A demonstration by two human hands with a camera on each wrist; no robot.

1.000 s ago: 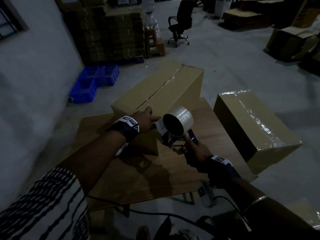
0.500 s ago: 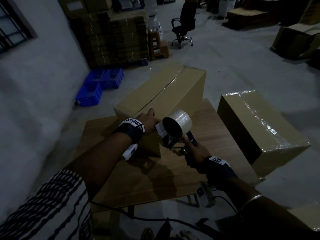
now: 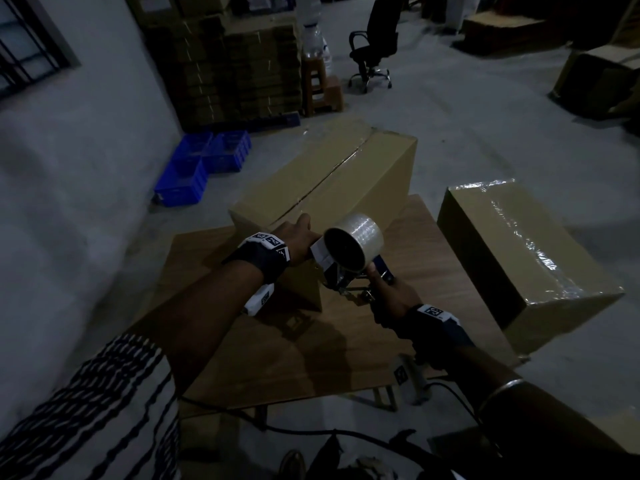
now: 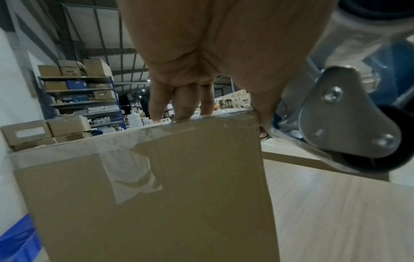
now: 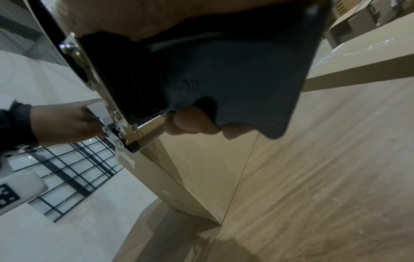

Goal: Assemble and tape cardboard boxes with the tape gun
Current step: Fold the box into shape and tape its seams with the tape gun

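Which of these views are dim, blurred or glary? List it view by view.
Head view: dim and underexposed, edges bowed by the wide lens, glare on the wrapped box beside the table. Left wrist view: brighter; the left hand and tape gun sit close and soft. Right wrist view: table grain smeared, tape gun handle dark.

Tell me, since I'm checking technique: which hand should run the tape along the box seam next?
Right, probably. The right hand already grips the tape gun at the near end of the box; the left hand rests on the box's top edge, steadying it.
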